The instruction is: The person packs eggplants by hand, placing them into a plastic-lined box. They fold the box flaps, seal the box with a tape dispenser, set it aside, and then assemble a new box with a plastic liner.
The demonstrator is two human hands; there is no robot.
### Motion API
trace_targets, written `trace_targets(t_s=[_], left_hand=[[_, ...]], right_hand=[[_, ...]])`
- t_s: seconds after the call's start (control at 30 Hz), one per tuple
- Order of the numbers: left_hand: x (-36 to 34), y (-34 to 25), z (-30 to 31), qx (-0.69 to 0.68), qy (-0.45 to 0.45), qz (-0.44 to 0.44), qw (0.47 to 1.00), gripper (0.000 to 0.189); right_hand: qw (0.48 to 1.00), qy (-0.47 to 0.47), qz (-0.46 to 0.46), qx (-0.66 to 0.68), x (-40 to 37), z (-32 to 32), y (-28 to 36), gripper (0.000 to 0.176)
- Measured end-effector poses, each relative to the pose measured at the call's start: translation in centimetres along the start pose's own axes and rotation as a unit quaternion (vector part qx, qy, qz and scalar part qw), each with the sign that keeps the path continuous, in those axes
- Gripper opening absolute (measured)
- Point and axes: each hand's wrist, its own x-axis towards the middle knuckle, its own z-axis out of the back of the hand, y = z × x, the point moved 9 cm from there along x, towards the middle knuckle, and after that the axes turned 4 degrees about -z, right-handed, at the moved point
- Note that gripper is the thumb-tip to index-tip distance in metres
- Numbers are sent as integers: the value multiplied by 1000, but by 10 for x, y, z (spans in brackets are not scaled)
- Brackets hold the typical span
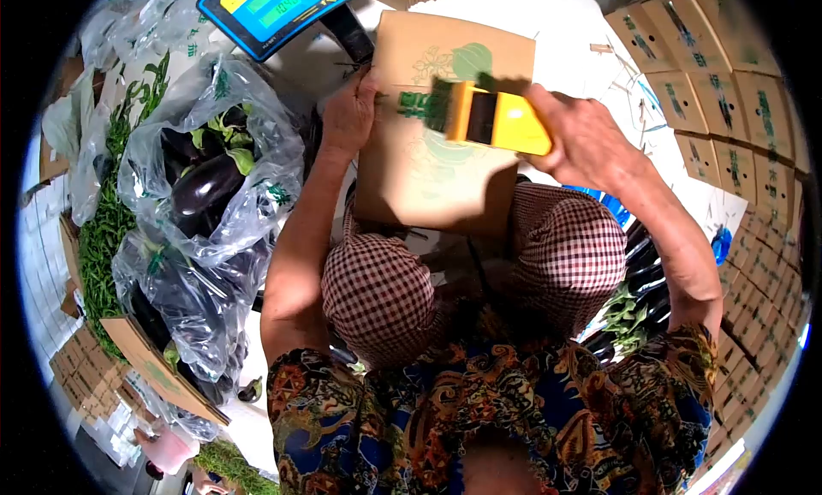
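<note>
A brown cardboard box (411, 182) with green printing stands in front of me, its lower end between my knees. My left hand (349, 114) grips the box's upper left edge, thumb toward the printed face. Closed in my right hand (591, 140) is a yellow tape dispenser (522, 122) with a dark middle section. Its front end lies over the green lettering at the middle of the box and casts a shadow there. The fingers behind the dispenser are partly hidden.
A scale display (278, 7) is at the top left. Clear plastic bags with eggplants (205, 187) and long green peppers (107, 238) lie to the left. Stacked cartons (728, 92) line the right. A cardboard flap (163, 366) stands lower left, with another person (169, 450) beyond.
</note>
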Motion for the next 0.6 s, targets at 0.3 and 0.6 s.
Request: trace_targets(t_s=[0.3,0.6], left_hand=[[0,-7,0,-35,24,65,997,53],[-30,12,-45,-531,67,287,795,57]], right_hand=[[994,-93,1,55,-58,-42,-108,41],[975,-77,-35,204,-15,-113,-133,47]])
